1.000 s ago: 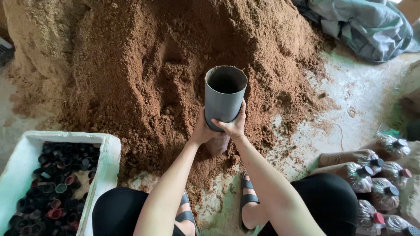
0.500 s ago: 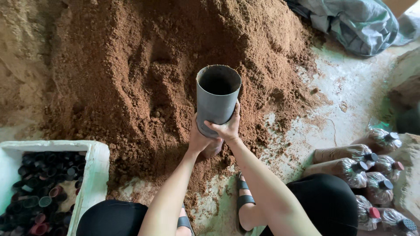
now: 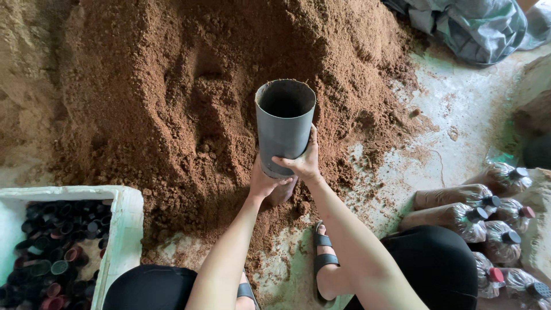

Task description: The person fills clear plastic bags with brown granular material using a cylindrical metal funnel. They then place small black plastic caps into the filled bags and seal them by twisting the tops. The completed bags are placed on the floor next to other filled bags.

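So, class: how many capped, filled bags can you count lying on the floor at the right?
About 7 filled bags, stacked at the right edge beside the knee; the frame cuts the pile, so more may be hidden.

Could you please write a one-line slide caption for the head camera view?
Both hands, left hand and right hand, grip a grey tube over a brown substrate pile.

Both arms are bare to above the elbows; no sleeves, rings or watch are seen on the left hand (image 3: 263,185) or right hand (image 3: 302,165). Black trousers (image 3: 436,264) and dark strapped sandals (image 3: 322,252) are worn.
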